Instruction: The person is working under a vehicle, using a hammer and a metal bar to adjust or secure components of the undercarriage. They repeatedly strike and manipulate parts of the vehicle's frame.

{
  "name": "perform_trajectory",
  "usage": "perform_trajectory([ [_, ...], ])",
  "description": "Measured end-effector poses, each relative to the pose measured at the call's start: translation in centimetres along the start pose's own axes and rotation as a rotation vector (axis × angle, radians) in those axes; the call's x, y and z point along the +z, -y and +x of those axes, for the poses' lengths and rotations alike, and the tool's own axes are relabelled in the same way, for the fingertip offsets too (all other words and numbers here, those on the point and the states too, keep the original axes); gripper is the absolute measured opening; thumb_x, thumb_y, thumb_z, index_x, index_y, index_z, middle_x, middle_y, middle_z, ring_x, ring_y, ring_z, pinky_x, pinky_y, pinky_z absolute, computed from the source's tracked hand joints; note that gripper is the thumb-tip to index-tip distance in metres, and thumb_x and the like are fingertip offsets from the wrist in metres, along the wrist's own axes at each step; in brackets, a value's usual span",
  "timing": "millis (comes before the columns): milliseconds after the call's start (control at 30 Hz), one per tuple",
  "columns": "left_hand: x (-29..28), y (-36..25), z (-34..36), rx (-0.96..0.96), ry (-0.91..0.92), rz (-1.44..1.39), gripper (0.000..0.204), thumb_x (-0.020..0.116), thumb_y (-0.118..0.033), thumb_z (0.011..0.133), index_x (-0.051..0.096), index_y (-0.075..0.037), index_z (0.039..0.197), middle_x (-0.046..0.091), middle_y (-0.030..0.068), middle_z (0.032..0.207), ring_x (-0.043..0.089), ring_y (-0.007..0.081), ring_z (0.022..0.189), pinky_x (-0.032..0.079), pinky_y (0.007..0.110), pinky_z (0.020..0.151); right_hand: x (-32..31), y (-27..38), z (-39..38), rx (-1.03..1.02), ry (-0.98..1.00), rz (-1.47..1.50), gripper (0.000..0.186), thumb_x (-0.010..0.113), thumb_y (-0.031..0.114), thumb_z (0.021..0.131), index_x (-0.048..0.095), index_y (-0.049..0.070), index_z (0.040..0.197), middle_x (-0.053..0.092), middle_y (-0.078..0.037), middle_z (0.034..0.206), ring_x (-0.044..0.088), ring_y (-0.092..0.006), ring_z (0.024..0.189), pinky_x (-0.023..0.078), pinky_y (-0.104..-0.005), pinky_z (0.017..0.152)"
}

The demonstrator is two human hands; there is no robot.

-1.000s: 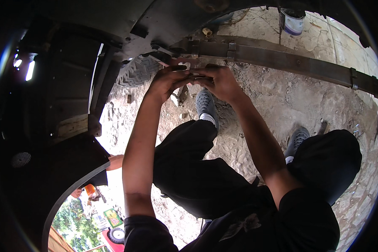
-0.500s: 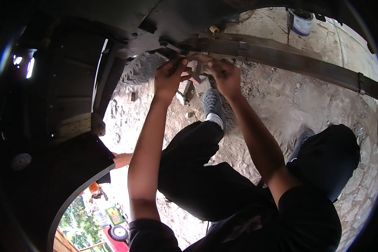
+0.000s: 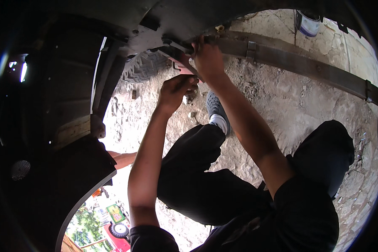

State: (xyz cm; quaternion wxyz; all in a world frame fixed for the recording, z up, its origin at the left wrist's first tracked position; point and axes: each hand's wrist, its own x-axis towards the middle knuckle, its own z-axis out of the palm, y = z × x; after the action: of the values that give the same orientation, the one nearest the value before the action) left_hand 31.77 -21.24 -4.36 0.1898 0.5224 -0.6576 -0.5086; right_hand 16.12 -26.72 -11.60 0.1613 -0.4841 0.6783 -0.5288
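Note:
Above me is the dark metal underside of a vehicle (image 3: pixel 155 12). My left hand (image 3: pixel 173 93) is closed, thumb and fingers pinched at the lower end of a slanting flat dark metal bar (image 3: pixel 178 59); what it pinches is too dark to make out. Slightly higher and to the right, my right hand (image 3: pixel 209 61) is curled up against the dark metal near the end of a long frame rail (image 3: pixel 290 63). Its fingertips and anything in them are hidden. Behind the bar shows a red part (image 3: pixel 182 69), and a treaded tire (image 3: pixel 140 67) is to its left.
Dusty, stony ground (image 3: pixel 264 96) lies below, with my shoe (image 3: pixel 214 104) under my hands. A paint can (image 3: pixel 308 24) stands at the far right. A dark body panel (image 3: pixel 38 176) borders the left. Another person's arm (image 3: pixel 124 159) reaches in beside it.
My right hand has moved up and left to the metal by the rail. The left hand has dropped lower, to the bar's lower end. The hands were level before.

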Motion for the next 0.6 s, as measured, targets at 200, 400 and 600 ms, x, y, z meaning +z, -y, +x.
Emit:
perform_trajectory([
  [200, 0.1, 0.3, 0.0, -0.013, 0.017, -0.029, 0.029, 0.065, -0.022, 0.103, 0.070, 0.001, 0.121, 0.075, 0.0075, 0.109, 0.072, 0.0144, 0.094, 0.058, 0.031, 0.086, -0.2, -1.2, -0.2, -0.196, -0.154, 0.106, 0.032, 0.055, 0.029, 0.103, 0.068, 0.000, 0.102, 0.071, -0.027, 0.093, 0.070, -0.0442, 0.088, 0.058, -0.0513, 0.072],
  [400, 0.8, -1.5, 0.4, 0.058, 0.066, -0.048, 0.031, 0.064, -0.021, 0.103, 0.068, 0.001, 0.124, 0.075, 0.0079, 0.109, 0.071, 0.0143, 0.094, 0.056, 0.029, 0.084, -2.2, -1.0, 2.8, -0.070, 0.121, 0.023, 0.034, 0.056, 0.028, 0.103, 0.068, -0.002, 0.112, 0.070, -0.027, 0.100, 0.070, -0.0448, 0.090, 0.058, -0.0510, 0.075],
  [600, -1.0, -0.5, 0.6, 0.045, -0.023, -0.025, 0.029, 0.063, -0.020, 0.103, 0.066, 0.000, 0.123, 0.073, 0.0119, 0.111, 0.071, 0.0176, 0.094, 0.056, 0.034, 0.090, -0.2, 2.5, -0.2, -0.109, 0.104, 0.075, 0.029, 0.052, 0.026, 0.103, 0.064, 0.006, 0.122, 0.066, -0.022, 0.117, 0.069, -0.0441, 0.095, 0.058, -0.0518, 0.079],
])
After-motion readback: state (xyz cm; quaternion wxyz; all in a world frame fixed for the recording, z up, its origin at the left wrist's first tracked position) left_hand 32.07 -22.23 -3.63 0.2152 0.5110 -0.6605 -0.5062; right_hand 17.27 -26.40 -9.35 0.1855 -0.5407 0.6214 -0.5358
